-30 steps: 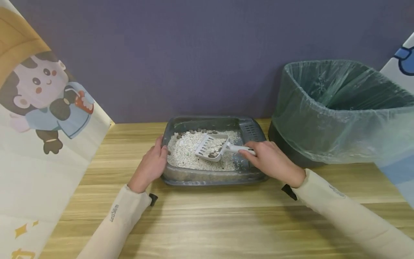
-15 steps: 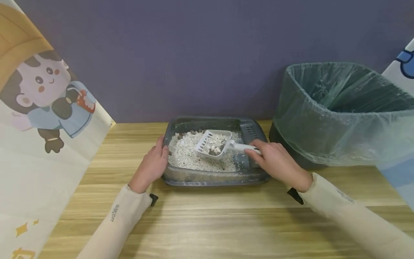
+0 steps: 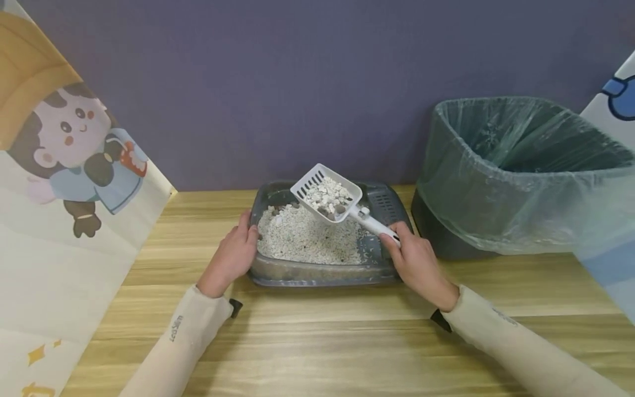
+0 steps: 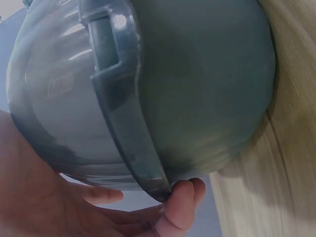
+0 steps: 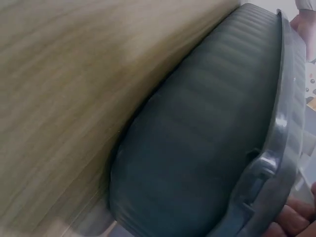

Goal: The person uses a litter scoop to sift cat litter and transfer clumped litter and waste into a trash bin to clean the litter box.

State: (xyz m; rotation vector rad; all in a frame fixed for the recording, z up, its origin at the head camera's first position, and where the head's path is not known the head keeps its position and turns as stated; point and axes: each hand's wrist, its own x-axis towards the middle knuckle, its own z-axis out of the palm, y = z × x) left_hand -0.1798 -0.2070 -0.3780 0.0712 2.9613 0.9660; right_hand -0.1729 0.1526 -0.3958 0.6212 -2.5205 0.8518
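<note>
A grey litter box (image 3: 322,274) with pale granular litter (image 3: 307,242) sits on the wooden table. At its left end my left hand (image 3: 230,256) grips the rim; in the left wrist view, fingertips (image 4: 180,205) curl at the rim's edge. My right hand (image 3: 419,264) holds a white litter scoop (image 3: 374,225) by its handle, above the box. White clumps (image 3: 327,196) and a few dark lumps (image 3: 339,209) lie in the scoop's slotted head. In the right wrist view the box wall (image 5: 197,123) fills the middle, and part of my right hand (image 5: 296,217) shows behind its rim.
A dark bin with a translucent green liner (image 3: 496,204) stands right of the box, its mouth facing up. A purple-grey wall (image 3: 297,88) rises behind the table (image 3: 322,342). On the left is a white panel with a cartoon figure (image 3: 94,165).
My right hand has lifted the scoop out of the litter and turned it, so its head now points up and left above the box's back edge. My left hand has stayed at the rim.
</note>
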